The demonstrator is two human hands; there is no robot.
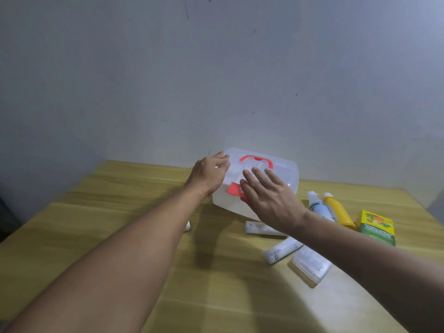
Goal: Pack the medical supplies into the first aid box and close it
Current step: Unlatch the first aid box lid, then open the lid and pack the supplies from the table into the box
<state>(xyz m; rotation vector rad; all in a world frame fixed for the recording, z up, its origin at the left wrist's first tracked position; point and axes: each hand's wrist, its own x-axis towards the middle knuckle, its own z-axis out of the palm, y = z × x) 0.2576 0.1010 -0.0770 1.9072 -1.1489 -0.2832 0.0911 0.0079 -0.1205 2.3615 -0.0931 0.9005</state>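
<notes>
The first aid box, translucent white with its lid down, sits at the far edge of the wooden table, close to the wall. A red handle lies flat on its lid and a red latch shows on its near face. The left hand reaches in from the near left on a long, straight forearm and rests against the box's far-left corner, fingers loosely curved over the edge; motion blur makes it hard to say whether they actually grip. The right hand comes in from the near right, fingers straight and slightly spread, laid flat over the lid and the latch, holding nothing. To the right of the box lie a white bottle and a yellow bottle side by side, and further right a green carton. Nearer, under the right forearm, lie a white tube, a white roll and a flat white packet.
</notes>
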